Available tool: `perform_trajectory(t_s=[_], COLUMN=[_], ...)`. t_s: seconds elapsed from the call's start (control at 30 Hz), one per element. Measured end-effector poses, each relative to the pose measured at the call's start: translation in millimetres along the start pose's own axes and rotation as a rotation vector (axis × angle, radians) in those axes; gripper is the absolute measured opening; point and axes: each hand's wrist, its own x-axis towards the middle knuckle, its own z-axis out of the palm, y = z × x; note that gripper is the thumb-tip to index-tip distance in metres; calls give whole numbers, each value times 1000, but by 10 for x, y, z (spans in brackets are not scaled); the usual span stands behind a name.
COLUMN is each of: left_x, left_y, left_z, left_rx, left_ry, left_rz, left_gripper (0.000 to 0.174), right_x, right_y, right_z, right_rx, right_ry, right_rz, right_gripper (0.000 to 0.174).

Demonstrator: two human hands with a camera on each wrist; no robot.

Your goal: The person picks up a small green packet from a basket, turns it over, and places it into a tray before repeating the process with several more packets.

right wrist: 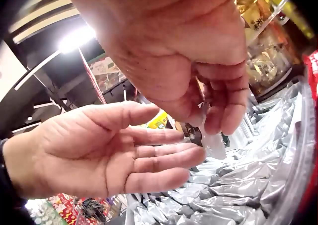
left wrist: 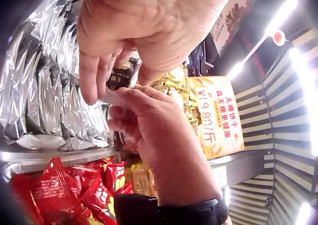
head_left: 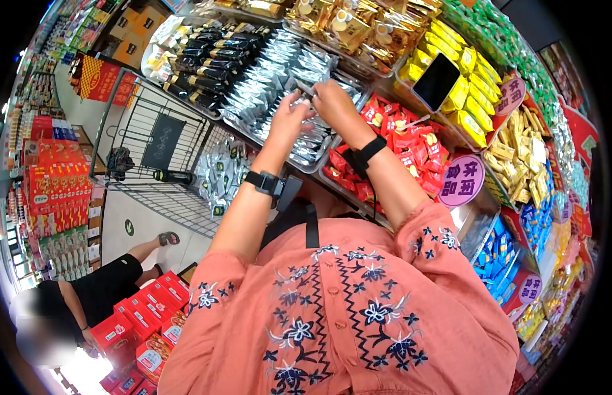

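Observation:
Over a bin of silver packets (head_left: 253, 92), my two hands meet around one small packet (left wrist: 124, 74) with a dark label and light characters. My right hand (head_left: 335, 105) pinches its edge between thumb and curled fingers. Close beside it, my left hand (head_left: 291, 120) has its palm turned toward the packet and its fingers nearly straight, as the right wrist view shows. In the left wrist view the left fingers partly cover the packet. Silver packets (right wrist: 248, 178) lie in rows below both hands.
A wire shopping cart (head_left: 168, 131) stands at the left with silver packets (head_left: 224, 171) inside. Red packets (head_left: 411, 141) fill the bin at right. Behind it, a phone-like black screen (head_left: 437, 81) rests by yellow packets (head_left: 474, 99). A person (head_left: 89, 289) is at lower left.

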Motion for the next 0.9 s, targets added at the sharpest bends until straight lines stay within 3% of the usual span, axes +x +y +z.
perform_trajectory(t_s=[0.23, 0.37, 0.9], left_x=[283, 367, 486], left_y=[-13, -72, -176], left_z=[32, 55, 20], left_rx=[-100, -141, 75], left_ry=[-6, 1, 93], left_rz=[-58, -39, 28], left_gripper=[74, 74, 74], right_x=[113, 101, 38], right_y=[75, 127, 67], right_z=[75, 112, 67], right_rx=[-19, 56, 47], right_ry=[-51, 63, 121], right_rz=[97, 49, 124], right_gripper=[17, 14, 26])
